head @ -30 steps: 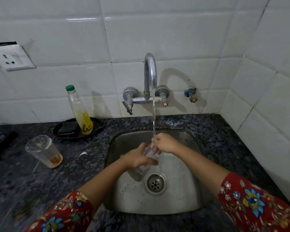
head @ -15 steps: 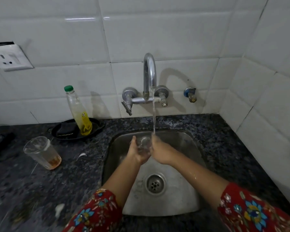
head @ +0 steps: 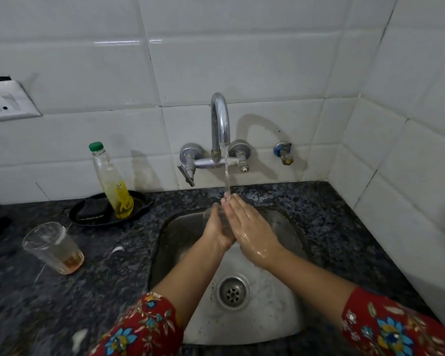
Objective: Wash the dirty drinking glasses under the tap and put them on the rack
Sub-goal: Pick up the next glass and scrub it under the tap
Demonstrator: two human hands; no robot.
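Drinking glass [head: 222, 220] sits between our hands above the sink [head: 267, 317], under water [head: 226, 170] running from the tap [head: 220, 119]. Our left hand [head: 216, 231] curls round it; our right hand [head: 253, 232] presses straight fingers against it. A second dirty glass [head: 53, 247] stands on the counter [head: 332, 227].

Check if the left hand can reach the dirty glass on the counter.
Probably not yet: the way to the dirty glass looks free, but the left hand holds another glass.
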